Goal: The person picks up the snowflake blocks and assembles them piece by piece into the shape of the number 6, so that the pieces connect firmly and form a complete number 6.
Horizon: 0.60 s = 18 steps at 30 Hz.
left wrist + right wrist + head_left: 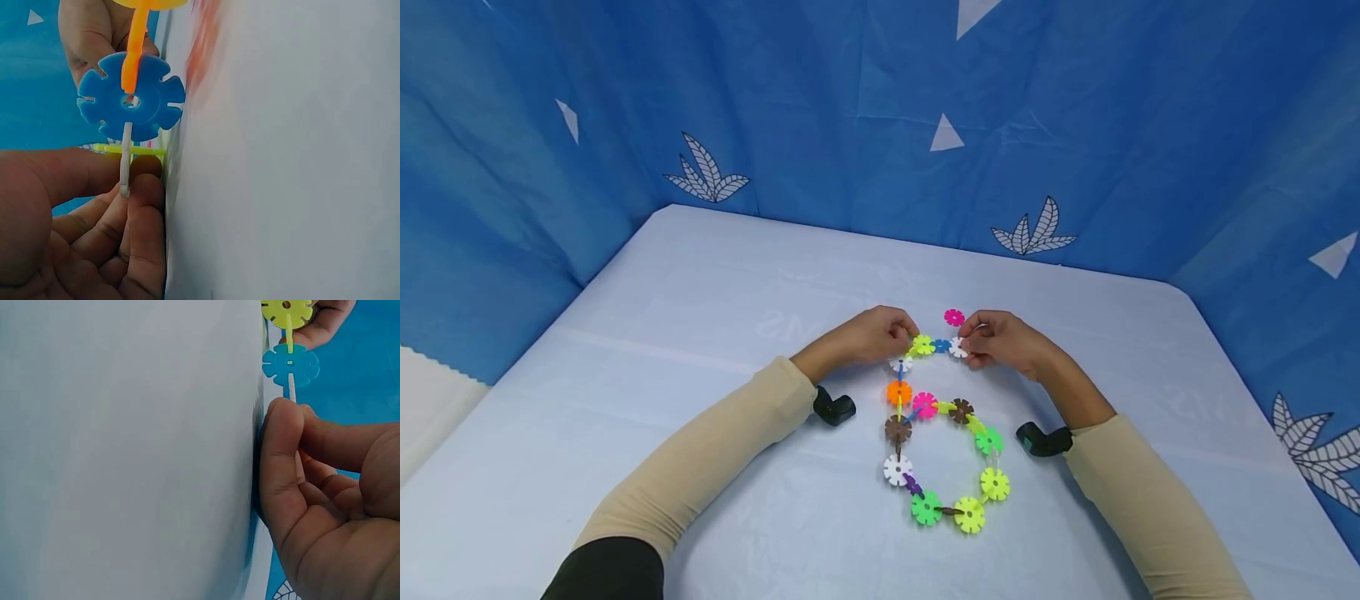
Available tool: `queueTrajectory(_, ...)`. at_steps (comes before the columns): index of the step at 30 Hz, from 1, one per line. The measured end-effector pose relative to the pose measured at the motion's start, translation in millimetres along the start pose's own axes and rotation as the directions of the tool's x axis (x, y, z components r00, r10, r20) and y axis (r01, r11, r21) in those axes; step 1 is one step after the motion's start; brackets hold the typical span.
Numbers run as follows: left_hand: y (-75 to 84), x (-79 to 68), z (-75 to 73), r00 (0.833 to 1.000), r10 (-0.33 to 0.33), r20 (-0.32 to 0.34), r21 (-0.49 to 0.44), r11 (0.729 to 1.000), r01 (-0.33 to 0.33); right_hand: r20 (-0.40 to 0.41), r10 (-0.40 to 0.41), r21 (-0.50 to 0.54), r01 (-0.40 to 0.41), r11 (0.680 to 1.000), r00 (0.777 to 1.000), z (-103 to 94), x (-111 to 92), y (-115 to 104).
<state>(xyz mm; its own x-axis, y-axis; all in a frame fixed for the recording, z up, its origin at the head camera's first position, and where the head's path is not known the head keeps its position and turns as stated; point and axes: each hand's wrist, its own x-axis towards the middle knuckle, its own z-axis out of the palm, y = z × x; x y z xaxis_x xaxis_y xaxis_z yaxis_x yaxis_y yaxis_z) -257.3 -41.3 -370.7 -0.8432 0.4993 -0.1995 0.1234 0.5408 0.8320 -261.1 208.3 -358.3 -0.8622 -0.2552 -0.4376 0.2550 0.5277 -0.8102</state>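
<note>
Notched plastic discs are linked into a chain, with a ring near me and a tail curving up from its left side. My left hand [874, 335] pinches a yellow-green disc [922, 345] at the bend of the tail. A blue disc [941, 345] joins that one to a white disc [958, 347] at the tail's end, which my right hand [1006, 342] grips between thumb and fingertips. In the right wrist view, most of the white disc is hidden by the fingers. Another blue disc [134, 100] stands edge-linked near my left hand in the left wrist view.
A loose pink disc [954, 317] lies just beyond the white one. The ring's discs, such as a green one [927, 507], rest on the white-covered table [760, 517]. Blue curtains [850, 108] hang behind and beside the table. Black wrist cameras [835, 407] sit below both hands.
</note>
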Motion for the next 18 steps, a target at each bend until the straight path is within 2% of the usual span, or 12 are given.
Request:
queueTrajectory(10, 2.8, 4.1, 1.4, 1.0, -0.005, 0.01, 0.026, 1.0, 0.005, 0.011, -0.002, 0.036, 0.002, 0.999, 1.0, 4.9, 0.4, -2.4)
queueTrajectory(18, 4.9, 4.7, 1.3, 1.0, -0.01, 0.003, 0.019, 1.0, 0.01, -0.015, 0.007, 0.027, -0.006, 1.0, 1.0, 9.4, 2.0, -2.1)
